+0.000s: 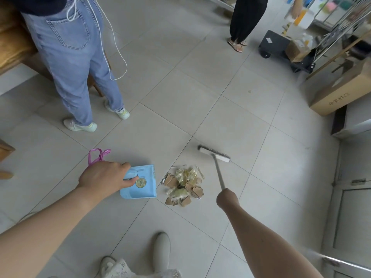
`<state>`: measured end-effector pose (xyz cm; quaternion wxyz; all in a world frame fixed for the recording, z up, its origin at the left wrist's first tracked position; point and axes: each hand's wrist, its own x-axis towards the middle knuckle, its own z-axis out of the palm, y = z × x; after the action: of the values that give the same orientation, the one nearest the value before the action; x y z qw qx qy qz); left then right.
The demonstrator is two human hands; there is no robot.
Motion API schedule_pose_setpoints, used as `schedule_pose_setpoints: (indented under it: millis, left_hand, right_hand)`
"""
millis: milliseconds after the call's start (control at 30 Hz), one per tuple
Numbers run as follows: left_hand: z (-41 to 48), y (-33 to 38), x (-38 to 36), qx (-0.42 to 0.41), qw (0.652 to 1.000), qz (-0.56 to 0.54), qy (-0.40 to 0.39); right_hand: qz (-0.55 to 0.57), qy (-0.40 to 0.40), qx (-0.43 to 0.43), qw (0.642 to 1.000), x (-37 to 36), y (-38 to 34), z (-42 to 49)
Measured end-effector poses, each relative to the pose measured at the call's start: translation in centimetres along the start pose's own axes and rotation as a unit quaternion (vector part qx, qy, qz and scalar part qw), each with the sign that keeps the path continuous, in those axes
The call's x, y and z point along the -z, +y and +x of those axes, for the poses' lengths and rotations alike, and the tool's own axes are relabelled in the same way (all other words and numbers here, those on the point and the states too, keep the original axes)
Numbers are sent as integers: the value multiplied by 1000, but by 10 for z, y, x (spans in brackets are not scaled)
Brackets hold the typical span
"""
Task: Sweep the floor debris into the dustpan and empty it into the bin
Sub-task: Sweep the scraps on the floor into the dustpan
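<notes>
Left grip (104,177) holding dustpan (144,190), right grip (227,198) holding broom (214,154), debris (184,185) between.

Left hand (104,177) grips dustpan (141,190), right hand (227,197) grips broom (214,154), arms outstretched

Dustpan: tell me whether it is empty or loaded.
Empty, as far as shows: the dustpan bears only a sticker on its blue surface, and the debris pile lies on the floor beside it, apart.

Background items.
Jeans-clad legs (74,63) upper left with white cord (126,66) hanging; sandalled feet (237,45) top centre; cardboard box (339,91) and black cart (275,44) right.
</notes>
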<state>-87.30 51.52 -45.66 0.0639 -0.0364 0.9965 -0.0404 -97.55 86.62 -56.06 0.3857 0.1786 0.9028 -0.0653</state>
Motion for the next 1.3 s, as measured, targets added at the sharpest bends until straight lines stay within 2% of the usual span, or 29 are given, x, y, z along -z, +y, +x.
schedule_pose_setpoints:
  millis: [100, 233, 300, 333, 367, 433, 467, 533, 667, 767, 933, 1133, 1300]
  left_hand:
    - [-3, -1, -3, -5, 999, -17, 30]
    - [-7, -1, -6, -6, 1000, -6, 5]
    - [-6, 0, -7, 2, 1000, -7, -5]
    - [-4, 1, -6, 7, 1000, -7, -11]
    - [-3, 3, -6, 9, 1000, -7, -16]
    - [-1, 7, -4, 10, 1000, -6, -15]
    - [0, 9, -3, 11, 1000, -4, -16]
    - [1, 14, -2, 8, 1000, 5, -16]
    - [0, 14, -2, 0, 1000, 6, -27]
    - [-1, 15, -2, -11, 1000, -6, -11]
    - [-5, 15, -5, -9, 999, 6, -31]
    - [-10, 15, -6, 1, 1000, -17, -25]
    - [-13, 12, -6, 0, 1000, -1, -17]
  right_hand:
    - [25, -38, -18, 999, -8, 7, 5]
    - [193, -133, -69, 970, -19, 6, -10]
    - [283, -127, -164, 936, -31, 1, -13]
    - [345, -120, -235, 901, -38, -1, -14]
    - [367, -129, -264, 883, -43, -1, -19]
    - [391, -173, -253, 868, -53, -3, -27]
    - [430, -171, -279, 841, -56, -6, -32]
    - [447, -170, -318, 819, -58, -10, -39]
    - [400, -166, -333, 838, -48, -20, -39]
    - [400, -157, -330, 840, -40, -23, -33]
    - [376, -152, -326, 854, -50, -21, -32]
    - [370, -144, -329, 857, -63, -20, -36]
    - [397, -154, -330, 843, -61, -24, -51]
